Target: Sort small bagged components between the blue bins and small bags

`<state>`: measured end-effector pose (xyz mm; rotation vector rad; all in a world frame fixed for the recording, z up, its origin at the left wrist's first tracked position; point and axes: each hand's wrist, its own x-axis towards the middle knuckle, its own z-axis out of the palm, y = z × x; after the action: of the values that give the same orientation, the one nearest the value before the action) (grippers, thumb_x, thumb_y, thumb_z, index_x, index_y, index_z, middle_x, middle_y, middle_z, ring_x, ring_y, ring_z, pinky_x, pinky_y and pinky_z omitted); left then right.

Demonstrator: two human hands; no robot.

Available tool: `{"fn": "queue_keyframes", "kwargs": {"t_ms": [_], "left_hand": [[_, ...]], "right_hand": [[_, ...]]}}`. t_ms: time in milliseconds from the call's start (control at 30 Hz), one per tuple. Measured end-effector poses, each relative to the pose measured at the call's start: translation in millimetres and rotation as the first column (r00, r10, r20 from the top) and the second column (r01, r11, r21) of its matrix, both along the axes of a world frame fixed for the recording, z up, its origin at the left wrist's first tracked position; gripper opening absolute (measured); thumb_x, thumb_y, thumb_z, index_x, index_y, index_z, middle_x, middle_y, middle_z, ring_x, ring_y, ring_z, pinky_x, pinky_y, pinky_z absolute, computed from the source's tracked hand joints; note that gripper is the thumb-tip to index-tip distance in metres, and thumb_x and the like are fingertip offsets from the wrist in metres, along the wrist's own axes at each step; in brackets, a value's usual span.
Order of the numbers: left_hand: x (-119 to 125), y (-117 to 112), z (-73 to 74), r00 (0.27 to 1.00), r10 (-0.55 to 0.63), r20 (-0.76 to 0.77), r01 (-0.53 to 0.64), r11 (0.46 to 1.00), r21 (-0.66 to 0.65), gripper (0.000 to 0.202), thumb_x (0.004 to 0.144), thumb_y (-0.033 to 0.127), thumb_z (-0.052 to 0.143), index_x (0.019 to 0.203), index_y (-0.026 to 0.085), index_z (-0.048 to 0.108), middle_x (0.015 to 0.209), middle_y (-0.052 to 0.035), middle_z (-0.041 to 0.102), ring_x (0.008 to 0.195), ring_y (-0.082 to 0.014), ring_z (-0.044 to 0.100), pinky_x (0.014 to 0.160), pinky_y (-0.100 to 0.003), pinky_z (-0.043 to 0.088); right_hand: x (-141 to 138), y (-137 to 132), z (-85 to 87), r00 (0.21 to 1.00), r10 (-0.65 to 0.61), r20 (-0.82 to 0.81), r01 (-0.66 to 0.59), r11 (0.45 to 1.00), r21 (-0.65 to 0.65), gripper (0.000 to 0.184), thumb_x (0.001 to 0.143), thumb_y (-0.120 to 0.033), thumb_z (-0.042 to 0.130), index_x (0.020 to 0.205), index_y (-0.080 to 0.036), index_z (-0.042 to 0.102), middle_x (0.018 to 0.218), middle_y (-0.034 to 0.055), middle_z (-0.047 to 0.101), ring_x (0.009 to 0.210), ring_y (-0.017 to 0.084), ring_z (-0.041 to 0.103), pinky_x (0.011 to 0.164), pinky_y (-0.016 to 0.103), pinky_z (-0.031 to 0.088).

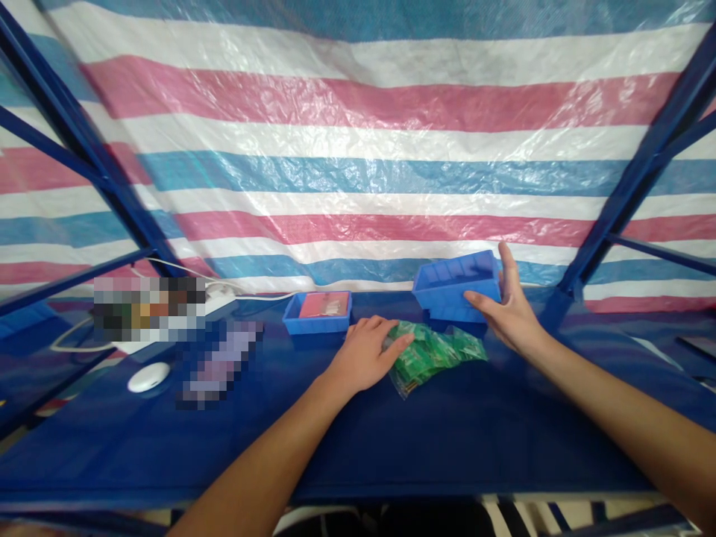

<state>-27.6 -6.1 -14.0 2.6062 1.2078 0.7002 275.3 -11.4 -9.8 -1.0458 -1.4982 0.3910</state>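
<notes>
My left hand (369, 354) lies palm down with its fingers stretched out, its thumb over the left end of a pile of clear plastic bags (428, 354) with green contents. What the green contents are, I cannot make out. To the right, my right hand (512, 309) grips the right end of a blue plastic bin (459, 287). Its thumb is on the bin's front wall, one finger points up, and the others are partly hidden. The bin sits tilted behind the bags. Just beyond my left fingers is a smaller blue bin (317, 324) holding a pinkish-red packet (324, 304).
The blue table (358, 447) carries a white rounded object (148, 377) and two blurred-out items at left. A white cable (262, 297) runs along the back. Blue metal posts (632, 179) stand either side, before a striped plastic sheet (369, 97).
</notes>
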Motion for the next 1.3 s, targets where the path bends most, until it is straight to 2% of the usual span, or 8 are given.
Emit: {"fn": "queue_keyframes", "kwargs": {"t_ms": [100,200,333,433,633,967,1133,1300], "left_hand": [[0,-1,1.9,1.000,-0.022,-0.021,0.023,0.999,0.032,0.055,0.102,0.065,0.038,0.132,0.029,0.067,0.120,-0.0081,0.070,0.113,-0.0282,0.062,0.100,-0.043,0.047],[0,-2,3.9,0.998,-0.051,-0.024,0.052,0.997,0.056,0.052,0.104,0.061,0.037,0.127,0.027,0.069,0.114,-0.0082,0.071,0.108,-0.0265,0.064,0.099,-0.042,0.048],[-2,0,5.0,0.995,-0.098,0.016,0.097,0.994,0.053,0.047,0.107,0.055,0.036,0.116,0.025,0.072,0.106,-0.0069,0.072,0.102,-0.0234,0.067,0.095,-0.037,0.050],[-2,4,3.7,0.995,-0.041,0.094,0.037,0.998,0.047,0.046,0.107,0.053,0.038,0.101,0.022,0.071,0.100,-0.0063,0.070,0.093,-0.0207,0.067,0.087,-0.033,0.052],[-1,10,2.3,0.984,0.009,0.176,-0.028,0.994,0.104,0.040,0.106,0.048,0.041,0.100,0.022,0.069,0.096,-0.0052,0.067,0.088,-0.0194,0.066,0.082,-0.032,0.053],[-3,16,2.3,0.976,-0.016,0.215,-0.033,0.975,0.221,0.039,0.106,0.039,0.044,0.093,0.018,0.074,0.129,-0.0101,0.062,0.116,-0.0227,0.064,0.109,-0.039,0.050],[-1,17,0.7,0.983,-0.016,0.182,-0.016,0.985,0.171,0.040,0.106,0.040,0.043,0.103,0.018,0.076,0.121,-0.0091,0.067,0.108,-0.0217,0.067,0.104,-0.038,0.053],[-3,20,-0.2,0.983,0.061,0.174,-0.092,0.980,0.175,0.044,0.106,0.044,0.043,0.095,0.016,0.076,0.116,-0.0108,0.068,0.107,-0.0227,0.067,0.104,-0.039,0.053]], "right_hand": [[-6,5,-3.4,0.998,0.025,-0.051,-0.026,1.000,-0.011,0.102,0.077,-0.051,0.085,0.159,-0.039,0.026,0.154,0.0073,0.043,0.139,0.029,0.050,0.109,0.043,0.053],[-14,12,-12.0,0.993,0.067,-0.096,-0.068,0.998,-0.009,0.101,0.069,-0.048,0.092,0.152,-0.039,0.034,0.148,0.0071,0.042,0.122,0.027,0.061,0.101,0.042,0.059],[-24,21,-21.7,0.987,0.126,-0.102,-0.129,0.991,-0.030,0.105,0.066,-0.047,0.093,0.151,-0.040,0.032,0.152,0.0082,0.038,0.118,0.027,0.064,0.094,0.042,0.064],[-29,26,-22.7,0.989,0.139,-0.044,-0.142,0.987,-0.078,0.106,0.068,-0.049,0.092,0.153,-0.040,0.030,0.155,0.0097,0.037,0.120,0.029,0.065,0.093,0.045,0.064],[-26,30,-20.5,0.943,0.041,0.330,-0.046,0.999,0.008,0.101,0.073,-0.057,0.087,0.157,-0.032,0.036,0.155,0.0121,0.047,0.139,0.036,0.052,0.117,0.057,0.046],[-20,32,-22.5,0.816,-0.026,0.577,0.007,0.999,0.036,0.096,0.089,-0.062,0.070,0.165,-0.026,0.024,0.161,0.0159,0.044,0.146,0.037,0.046,0.121,0.057,0.039],[-20,34,-23.4,0.786,-0.035,0.617,0.008,0.999,0.046,0.100,0.088,-0.063,0.070,0.166,-0.027,0.020,0.162,0.0153,0.044,0.146,0.036,0.046,0.120,0.055,0.040],[-13,34,-28.0,0.742,-0.047,0.669,0.013,0.998,0.055,0.094,0.089,-0.059,0.071,0.164,-0.028,0.026,0.150,0.0150,0.056,0.137,0.038,0.055,0.115,0.058,0.045]]}}
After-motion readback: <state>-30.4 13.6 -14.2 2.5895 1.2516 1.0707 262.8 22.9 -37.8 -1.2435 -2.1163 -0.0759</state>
